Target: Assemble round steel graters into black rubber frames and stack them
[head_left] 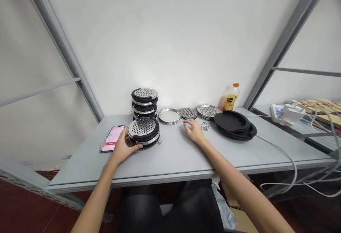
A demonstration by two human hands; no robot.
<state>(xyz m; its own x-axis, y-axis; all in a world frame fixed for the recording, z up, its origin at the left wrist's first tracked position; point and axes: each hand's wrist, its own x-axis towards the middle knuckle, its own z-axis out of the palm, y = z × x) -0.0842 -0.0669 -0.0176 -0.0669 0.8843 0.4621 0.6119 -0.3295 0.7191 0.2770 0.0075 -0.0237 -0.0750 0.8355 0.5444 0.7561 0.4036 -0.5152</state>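
Observation:
My left hand (123, 148) grips the near left side of a round grater (144, 127) with a perforated metal top, a black rim and a small wire loop at its right. Behind it stands a stack of similar black-rimmed graters (145, 101). My right hand (195, 131) is over the middle of the table with nothing in it, fingers stretched out and thumb apart. Just beyond its fingertips lies a perforated metal disc (188, 113). Plain metal discs (169, 115) lie to the left of that, and small metal clips (205, 126) lie to the right of the hand.
More metal grater discs (208, 111) sit at the back. Black round trays (236, 124) overlap at right, before an orange-capped juice bottle (231, 97). A phone (113, 137) lies at left. White cables (282, 151) cross the table's right end, and metal posts (287, 44) flank the table.

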